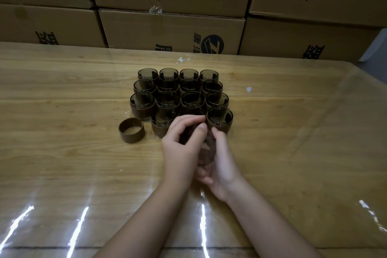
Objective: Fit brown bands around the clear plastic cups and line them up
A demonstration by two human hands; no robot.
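Several clear smoky cups with brown bands (180,92) stand in tidy rows at the middle of the wooden table (62,153). Just in front of them my left hand (182,148) and my right hand (219,163) close together around one cup with a brown band (206,151), held above the table. My fingers hide most of that cup, so how far the band sits on it is unclear. A loose brown band (131,130) lies on the table to the left of the front row.
Stacked cardboard boxes (171,31) form a wall along the far edge of the table. A glossy clear sheet covers the tabletop. Small white scraps (248,89) lie right of the cups and behind them (183,59).
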